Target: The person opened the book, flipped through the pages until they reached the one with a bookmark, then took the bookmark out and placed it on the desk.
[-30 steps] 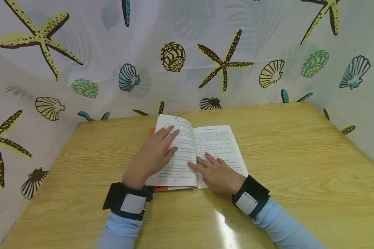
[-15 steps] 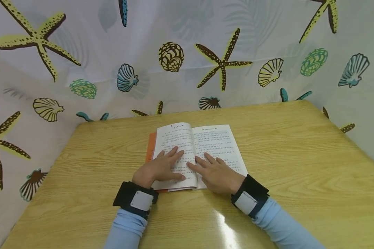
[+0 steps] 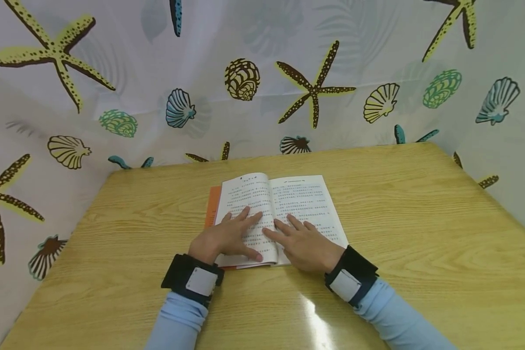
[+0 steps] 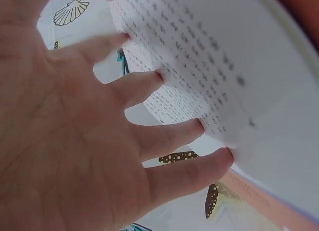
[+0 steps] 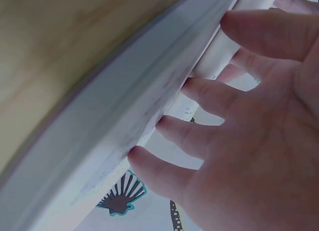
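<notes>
An open book with printed white pages lies on the table, an orange cover edge showing along its left side. On the lower part of the left page rests my left hand, fingers spread. In the left wrist view its fingertips touch the printed page. My right hand rests on the lower right page near the spine, fingers spread. The right wrist view has its fingertips against the page, palm raised off it. Both hands cover some of the text.
The wooden table extends around the book on all sides. Behind it hangs a pale cloth printed with starfish and shells. Black straps with pale plates are worn on both wrists.
My left hand has slid down the left page toward its bottom edge, and the raised page has settled lower. The right hand has stayed in place.
</notes>
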A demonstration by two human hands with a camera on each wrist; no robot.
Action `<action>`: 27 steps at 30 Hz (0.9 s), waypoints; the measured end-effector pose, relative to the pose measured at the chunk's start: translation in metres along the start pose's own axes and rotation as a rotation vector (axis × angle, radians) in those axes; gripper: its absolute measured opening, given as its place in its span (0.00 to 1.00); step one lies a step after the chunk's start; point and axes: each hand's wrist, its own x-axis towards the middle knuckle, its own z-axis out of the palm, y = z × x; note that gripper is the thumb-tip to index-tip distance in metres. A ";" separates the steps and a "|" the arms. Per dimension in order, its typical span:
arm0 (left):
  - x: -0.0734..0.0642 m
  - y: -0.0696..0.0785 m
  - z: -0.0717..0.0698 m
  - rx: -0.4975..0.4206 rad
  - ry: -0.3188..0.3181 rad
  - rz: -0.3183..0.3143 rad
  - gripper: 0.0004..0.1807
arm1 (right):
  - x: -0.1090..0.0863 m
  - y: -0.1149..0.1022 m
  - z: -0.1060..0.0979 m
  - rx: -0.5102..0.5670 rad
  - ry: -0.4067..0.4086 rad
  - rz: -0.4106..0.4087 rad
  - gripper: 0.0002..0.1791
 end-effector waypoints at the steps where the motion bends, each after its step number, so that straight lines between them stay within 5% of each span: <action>1: 0.000 0.000 0.000 0.001 -0.006 0.000 0.55 | 0.000 0.001 0.000 0.007 -0.002 -0.004 0.29; 8: -0.002 0.001 -0.002 -0.004 -0.029 -0.007 0.51 | -0.001 0.013 -0.005 0.122 -0.042 0.002 0.32; 17: -0.003 0.001 -0.002 -0.013 -0.011 -0.007 0.50 | -0.010 0.042 -0.016 0.087 -0.058 0.147 0.29; 27: -0.001 0.001 -0.004 -0.053 0.019 0.016 0.38 | -0.020 0.082 -0.023 0.179 -0.038 0.259 0.31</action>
